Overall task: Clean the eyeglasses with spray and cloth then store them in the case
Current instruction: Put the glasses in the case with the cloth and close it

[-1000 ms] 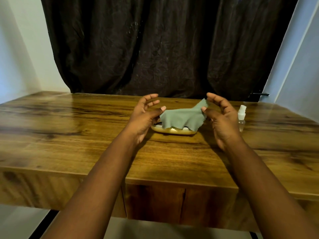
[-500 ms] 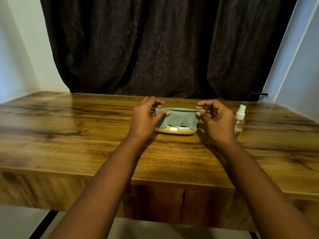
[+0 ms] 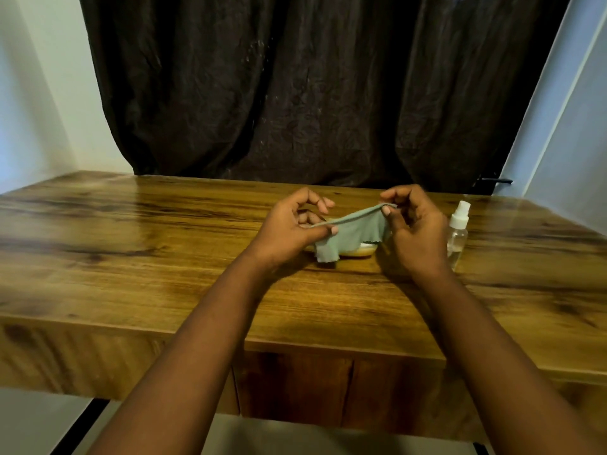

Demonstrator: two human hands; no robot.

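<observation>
- Two bare hands are raised above the glossy brown wooden table [image 3: 147, 251], a little apart from each other, with a thin sage-green cleaning cloth [image 3: 353, 233] stretched between them.
- Left hand [image 3: 290, 229]: thumb and forefinger pinch the lower left end of the cloth's top edge, the other fingers loosely curled behind.
- Right hand [image 3: 415, 231]: thumb and forefinger pinch the higher right end of that edge, so the edge slopes upward from left to right.
- Below the pinched edge the cloth hangs slack; its lowest corner, near the left hand, drops in front of the case.
- A pale yellow, oval glasses case [image 3: 359, 251] lies on the table just behind the hanging cloth, mostly hidden by it; only its lower right part shows, with something white on top that I cannot make out.
- Eyeglasses themselves cannot be told apart from what the cloth covers.
- A small clear plastic spray bottle with a white nozzle [image 3: 457, 233] stands upright on the table just to the right of the right hand.
- A dark, creased curtain [image 3: 295, 87] hangs behind the table's far edge, between pale walls.
</observation>
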